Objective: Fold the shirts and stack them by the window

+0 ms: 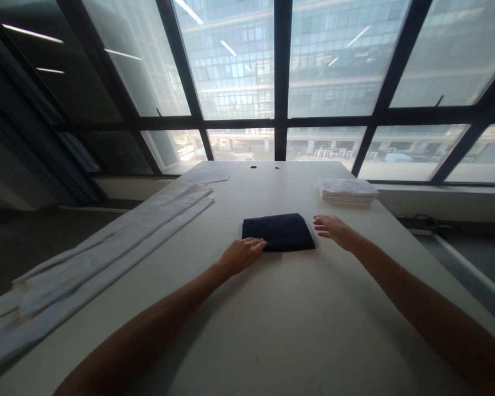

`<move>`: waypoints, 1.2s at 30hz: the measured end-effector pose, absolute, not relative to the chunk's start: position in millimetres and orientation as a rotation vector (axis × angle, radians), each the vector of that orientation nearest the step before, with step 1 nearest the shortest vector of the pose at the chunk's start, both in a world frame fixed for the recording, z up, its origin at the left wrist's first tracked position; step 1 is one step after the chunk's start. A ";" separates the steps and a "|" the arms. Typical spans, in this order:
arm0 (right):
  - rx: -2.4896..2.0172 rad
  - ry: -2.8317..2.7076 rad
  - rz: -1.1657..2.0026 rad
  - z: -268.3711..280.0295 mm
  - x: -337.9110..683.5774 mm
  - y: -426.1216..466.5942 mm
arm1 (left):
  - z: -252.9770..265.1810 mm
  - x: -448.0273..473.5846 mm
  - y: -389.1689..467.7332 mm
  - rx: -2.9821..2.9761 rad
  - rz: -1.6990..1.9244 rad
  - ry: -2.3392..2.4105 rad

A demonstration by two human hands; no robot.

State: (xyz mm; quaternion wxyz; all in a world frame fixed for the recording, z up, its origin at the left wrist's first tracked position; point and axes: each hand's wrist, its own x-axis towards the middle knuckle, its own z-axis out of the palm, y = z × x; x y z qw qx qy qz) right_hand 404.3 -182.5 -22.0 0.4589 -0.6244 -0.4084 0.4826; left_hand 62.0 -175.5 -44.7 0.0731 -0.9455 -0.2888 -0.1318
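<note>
Reaching from the lower left, the left forearm (152,324) slants up to the left hand (242,255), palm down, fingers close together at the near left edge of a folded navy cloth (280,231) just below mid-frame; whether they pinch it I cannot tell. From lower right, the right forearm (412,297) extends to the right hand (334,227), fingers loosely parted, just beside the cloth's right edge.

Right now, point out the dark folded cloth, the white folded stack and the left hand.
Dark folded cloth (279,232): head view, middle of its top.
White folded stack (348,188): head view, its top layer.
Left hand (242,254): head view, back of hand.
</note>
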 end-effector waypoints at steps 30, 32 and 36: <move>-0.887 -0.567 1.478 -57.0 274.1 -225.8 | -44.3 84.5 -204.1 -2.837 -0.924 -0.707; -0.883 -0.497 1.439 -55.1 279.5 -218.7 | -38.6 80.7 -206.2 -2.816 -1.065 -0.616; -0.843 -0.464 1.395 -40.8 314.1 -204.7 | -31.6 70.8 -206.8 -2.766 -1.271 -0.645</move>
